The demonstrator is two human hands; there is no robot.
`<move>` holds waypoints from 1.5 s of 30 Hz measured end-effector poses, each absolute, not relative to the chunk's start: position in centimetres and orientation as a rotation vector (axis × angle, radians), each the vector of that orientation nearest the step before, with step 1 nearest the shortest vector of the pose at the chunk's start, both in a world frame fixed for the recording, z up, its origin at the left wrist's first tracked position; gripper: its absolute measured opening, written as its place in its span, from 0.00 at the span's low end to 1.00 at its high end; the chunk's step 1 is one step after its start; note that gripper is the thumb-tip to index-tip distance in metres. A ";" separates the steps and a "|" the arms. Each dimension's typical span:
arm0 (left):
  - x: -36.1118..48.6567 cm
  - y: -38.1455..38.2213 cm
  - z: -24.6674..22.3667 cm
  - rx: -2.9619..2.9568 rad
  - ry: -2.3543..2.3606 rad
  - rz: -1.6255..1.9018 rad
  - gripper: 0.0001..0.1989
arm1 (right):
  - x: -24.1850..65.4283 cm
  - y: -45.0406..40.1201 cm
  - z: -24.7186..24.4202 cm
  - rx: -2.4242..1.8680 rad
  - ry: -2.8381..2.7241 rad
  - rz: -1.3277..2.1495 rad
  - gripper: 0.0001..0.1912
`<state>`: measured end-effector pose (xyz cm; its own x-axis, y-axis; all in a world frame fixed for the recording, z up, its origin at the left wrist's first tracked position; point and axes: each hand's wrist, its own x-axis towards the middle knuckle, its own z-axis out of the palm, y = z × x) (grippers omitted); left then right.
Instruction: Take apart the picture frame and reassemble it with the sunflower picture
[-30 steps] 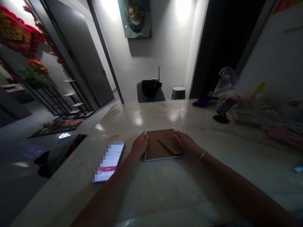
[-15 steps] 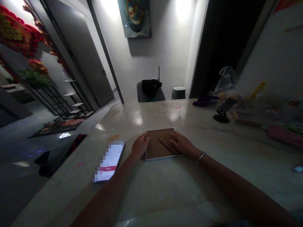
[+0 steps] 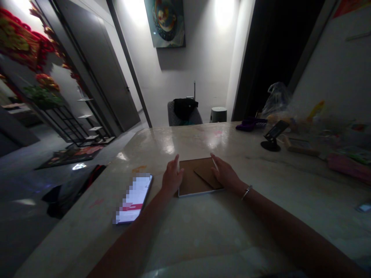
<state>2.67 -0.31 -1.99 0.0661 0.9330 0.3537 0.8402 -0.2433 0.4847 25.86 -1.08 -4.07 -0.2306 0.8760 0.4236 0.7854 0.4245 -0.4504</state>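
Observation:
A picture frame [image 3: 187, 181] lies back side up on the stone-topped table, with a brown backboard and a thin white edge. A brown stand flap [image 3: 206, 173] sits at an angle on the right half of its back. My left hand [image 3: 172, 177] grips the left edge, thumb over the board and index finger along the side. On the opposite edge, my right hand [image 3: 227, 174] holds the frame with its thumb near the flap; its other fingers are mostly hidden. A lit phone [image 3: 136, 197] rests left of my left forearm.
The marble-like table [image 3: 191, 235] stretches away to a chair [image 3: 171, 116] with black cloth over it. At the right stand a phone holder [image 3: 274, 135], a purple item [image 3: 251, 123], a clear plastic bag [image 3: 278, 98] and a pink cloth [image 3: 348, 166].
My right hand has slid off the flap to the frame's right edge. My left hand's index finger has stretched forward along the left edge. The frame stays in place.

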 end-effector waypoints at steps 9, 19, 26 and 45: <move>2.5 -0.6 -1.9 2.645 1.396 1.555 0.36 | 26.3 -1.5 -2.7 -1.280 -1.978 -0.289 0.38; 1.8 0.1 -3.8 2.483 1.664 0.807 0.35 | 25.8 -1.0 -4.8 -1.488 -2.194 -0.300 0.39; 1.9 0.1 -3.8 2.463 1.660 0.823 0.33 | 26.1 -1.1 -4.5 -1.512 -2.200 -0.184 0.36; 1.6 0.2 -3.1 2.192 1.863 1.044 0.10 | 23.3 -4.2 -2.2 -1.437 -2.301 0.211 0.21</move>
<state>1.60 0.22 -3.09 0.0278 0.8984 0.4382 0.8428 -0.2568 0.4730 23.28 -4.17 -2.18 -0.3792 0.8859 0.2670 0.8227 0.4549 -0.3408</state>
